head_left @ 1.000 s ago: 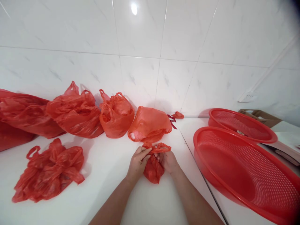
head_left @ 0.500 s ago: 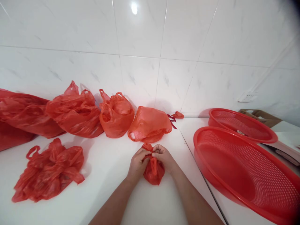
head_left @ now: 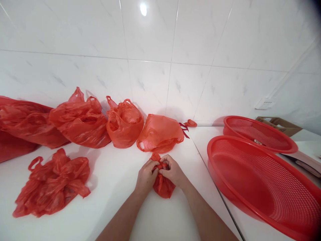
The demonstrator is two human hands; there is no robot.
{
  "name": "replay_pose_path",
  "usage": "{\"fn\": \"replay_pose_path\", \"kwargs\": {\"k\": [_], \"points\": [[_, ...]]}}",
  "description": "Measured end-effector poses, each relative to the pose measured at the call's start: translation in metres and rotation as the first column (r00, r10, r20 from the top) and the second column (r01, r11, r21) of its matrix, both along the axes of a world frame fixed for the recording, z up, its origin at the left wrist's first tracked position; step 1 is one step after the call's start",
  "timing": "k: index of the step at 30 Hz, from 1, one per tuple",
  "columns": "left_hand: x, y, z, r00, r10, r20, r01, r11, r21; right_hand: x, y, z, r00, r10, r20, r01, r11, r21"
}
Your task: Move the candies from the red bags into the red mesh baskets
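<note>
A small red plastic bag (head_left: 164, 187) rests on the white table between my hands, its lower part bunched into a rounded lump. My left hand (head_left: 147, 174) pinches the bag's gathered top from the left. From the other side, my right hand (head_left: 173, 171) grips a twisted strip of the same bag between thumb and fingers. The twisted plastic crosses at the neck, where my fingertips nearly meet. Whatever is inside the bag is hidden. Just beyond my hands lies a larger red plastic bag (head_left: 162, 132) on its side.
A crumpled heap of red bags (head_left: 54, 187) lies at left. Along the tiled wall stand filled red bags (head_left: 125, 124). Two red plastic baskets (head_left: 240, 174) occupy the right, with a cardboard box (head_left: 281, 125) behind. A small red bundle (head_left: 191, 123) sits by the wall.
My right hand has drawn the loose looped strip down over the bag's neck and then pulled it across, twisting it there. My left hand has kept its pinch nearly in place.
</note>
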State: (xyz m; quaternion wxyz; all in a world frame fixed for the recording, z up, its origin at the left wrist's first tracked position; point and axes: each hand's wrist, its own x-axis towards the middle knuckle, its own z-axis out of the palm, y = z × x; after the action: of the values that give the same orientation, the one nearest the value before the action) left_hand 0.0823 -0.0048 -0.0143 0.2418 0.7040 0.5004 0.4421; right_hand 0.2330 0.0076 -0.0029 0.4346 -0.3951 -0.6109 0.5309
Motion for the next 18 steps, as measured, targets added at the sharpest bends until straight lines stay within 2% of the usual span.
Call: {"fn": "replay_pose_path", "kwargs": {"k": [7,11,14,18], "points": [[0.0045,-0.0025,0.0002,0.997,0.064,-0.048,-0.062,0.997,0.038,-0.0003,0.0019,-0.0030,0.992,-0.124,0.038,0.119,0.987,0.109],[0.0068,-0.0033,0.0028,0.999,0.036,0.000,-0.036,0.999,0.024,-0.0030,0.0008,-0.0047,0.975,-0.216,0.050,0.207,0.967,0.149],[0.0077,-0.0043,0.0050,0.999,-0.006,0.044,0.005,1.000,0.017,-0.0023,0.0025,-0.0049,0.980,-0.200,-0.018,0.201,0.975,0.095],[0.0072,-0.0038,0.0028,0.996,-0.058,0.071,0.055,0.998,0.044,0.0048,0.0076,-0.0032,0.984,-0.120,-0.128,0.115,0.992,-0.045]]}}
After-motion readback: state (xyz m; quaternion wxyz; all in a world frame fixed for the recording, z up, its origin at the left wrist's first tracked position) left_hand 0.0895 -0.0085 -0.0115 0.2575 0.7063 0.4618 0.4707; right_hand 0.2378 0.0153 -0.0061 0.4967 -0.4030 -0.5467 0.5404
